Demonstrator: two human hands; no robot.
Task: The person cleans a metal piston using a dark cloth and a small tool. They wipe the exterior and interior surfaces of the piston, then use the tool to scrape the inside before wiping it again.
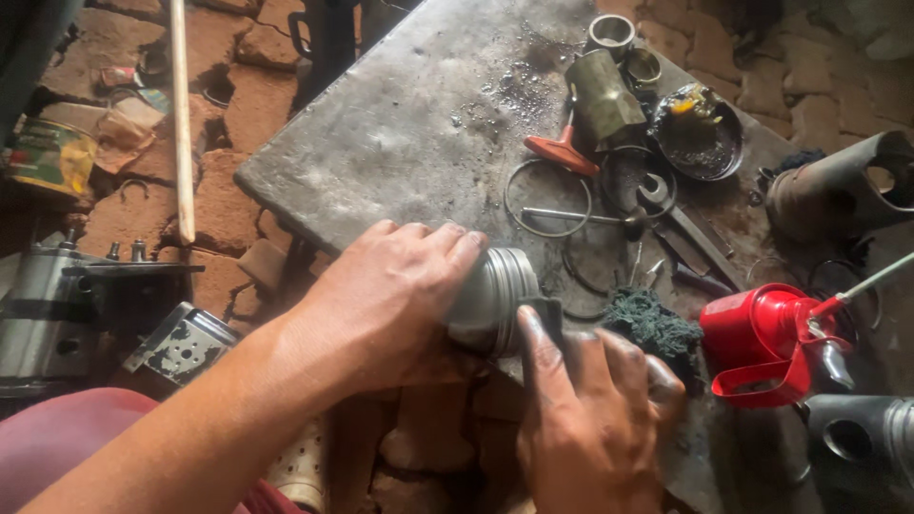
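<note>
Now my left hand (390, 300) wraps the piston (495, 300) at the bench (400, 124) edge, fingers closed round it; my right hand (595, 409) presses a dark pad (547, 312) against it. Hold steady, rub evenly.

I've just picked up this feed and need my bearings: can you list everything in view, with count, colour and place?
piston: 1, silver-grey, grooved, at the bench's near edge
abrasive pad: 1, dark, against the piston
metal bench: 1, grey, centre
oil can: 1, red, right of bench
green scouring wad: 1, beside the oil can
loose rings: several, thin metal, mid-bench
screwdriver: 1, red handle, mid-bench
spanner: 1, steel, mid-bench
brass hex fitting: 1, far end
dish: 1, dark, far right
wooden stick: 1, pale, on the brick floor, left
left hand: over the piston
right hand: blackened, pressing the pad
</note>
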